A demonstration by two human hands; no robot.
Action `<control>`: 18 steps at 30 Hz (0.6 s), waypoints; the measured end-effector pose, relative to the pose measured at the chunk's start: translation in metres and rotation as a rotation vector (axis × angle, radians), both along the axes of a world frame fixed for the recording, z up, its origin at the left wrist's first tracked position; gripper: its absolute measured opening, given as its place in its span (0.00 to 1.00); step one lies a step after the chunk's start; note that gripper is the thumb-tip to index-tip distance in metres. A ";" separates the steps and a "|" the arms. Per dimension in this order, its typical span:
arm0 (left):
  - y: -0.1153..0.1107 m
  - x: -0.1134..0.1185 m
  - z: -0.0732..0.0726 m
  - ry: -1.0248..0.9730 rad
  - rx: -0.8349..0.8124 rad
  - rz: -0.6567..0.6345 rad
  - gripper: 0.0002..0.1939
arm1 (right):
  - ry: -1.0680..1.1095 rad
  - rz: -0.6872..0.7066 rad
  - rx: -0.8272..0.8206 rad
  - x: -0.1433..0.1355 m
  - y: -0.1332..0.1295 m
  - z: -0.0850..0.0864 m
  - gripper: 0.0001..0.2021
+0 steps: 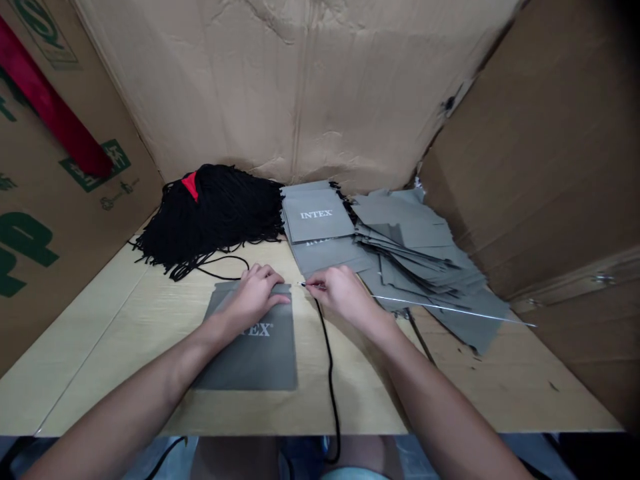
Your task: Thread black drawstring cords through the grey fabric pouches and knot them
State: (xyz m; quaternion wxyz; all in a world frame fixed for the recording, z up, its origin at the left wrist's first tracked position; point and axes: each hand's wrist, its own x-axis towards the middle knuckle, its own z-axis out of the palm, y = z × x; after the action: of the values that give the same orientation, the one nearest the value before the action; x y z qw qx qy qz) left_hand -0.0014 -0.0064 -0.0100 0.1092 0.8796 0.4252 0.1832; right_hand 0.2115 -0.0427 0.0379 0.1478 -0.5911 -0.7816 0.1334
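Forearms (150, 383) yours, nearest, angling in from near edge. Your right hand (343, 293): fingertips pinching thin shiny rod (450, 308), tip poking out left, shaft running right past wrist. Black cord (330, 373) trails from under those fingers over near table edge; can't tell if pinched too. Your left hand (255, 297): fingers loosely spread, pressing far end of grey INTEX pouch (245, 370), flat on table (125, 347), near left of center. Far left: black cord heap (220, 207), red scrap (191, 186) on top. Far center: stacked INTEX pouches (317, 200). Right: loose grey pouches (425, 243), overlapping.
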 end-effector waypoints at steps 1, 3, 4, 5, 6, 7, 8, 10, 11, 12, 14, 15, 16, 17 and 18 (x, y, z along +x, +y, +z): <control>-0.001 0.000 -0.003 -0.031 -0.010 0.020 0.19 | 0.020 0.010 -0.009 0.001 0.001 -0.002 0.10; -0.001 -0.001 -0.008 -0.101 -0.005 0.034 0.17 | 0.084 0.018 -0.026 0.003 0.003 -0.005 0.10; -0.001 -0.001 -0.010 -0.134 0.008 0.034 0.17 | 0.114 0.011 -0.038 0.004 0.003 -0.006 0.10; -0.002 -0.001 -0.012 -0.161 0.025 0.034 0.16 | 0.137 0.003 -0.052 0.004 0.003 -0.007 0.09; -0.002 -0.001 -0.012 -0.180 0.042 0.034 0.16 | 0.146 -0.005 -0.062 0.004 0.003 -0.007 0.09; -0.003 -0.001 -0.012 -0.190 0.058 0.037 0.15 | 0.136 -0.015 -0.062 0.003 0.002 -0.007 0.09; -0.004 -0.001 -0.011 -0.191 0.070 0.041 0.14 | 0.107 -0.028 -0.052 0.003 0.001 -0.006 0.09; -0.006 0.000 -0.009 -0.179 0.073 0.041 0.11 | 0.021 -0.059 -0.011 0.001 -0.002 -0.005 0.10; -0.006 0.000 -0.008 -0.170 0.060 0.035 0.10 | -0.015 -0.070 0.008 0.000 -0.003 -0.005 0.11; -0.007 0.000 -0.007 -0.163 0.040 0.024 0.09 | -0.033 -0.074 0.019 0.000 -0.004 -0.005 0.11; -0.007 0.001 -0.005 -0.161 -0.008 0.009 0.06 | -0.011 -0.050 0.010 -0.001 -0.004 -0.006 0.10; -0.007 0.002 -0.004 -0.172 -0.033 0.007 0.04 | 0.018 -0.029 -0.003 -0.001 -0.004 -0.007 0.10; -0.008 0.002 -0.004 -0.192 -0.061 0.007 0.04 | 0.051 -0.010 -0.015 -0.001 -0.003 -0.008 0.09; -0.007 0.002 -0.003 -0.226 -0.097 0.005 0.04 | 0.085 0.006 -0.024 -0.001 -0.003 -0.009 0.09; -0.007 0.002 -0.002 -0.275 -0.142 0.003 0.04 | 0.118 0.019 -0.031 -0.002 -0.003 -0.010 0.09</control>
State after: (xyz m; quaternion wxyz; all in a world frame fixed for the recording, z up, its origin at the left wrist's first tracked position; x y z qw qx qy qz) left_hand 0.0002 -0.0137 -0.0122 0.2279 0.8357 0.4194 0.2716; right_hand 0.2098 -0.0457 0.0283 0.1831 -0.5772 -0.7748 0.1816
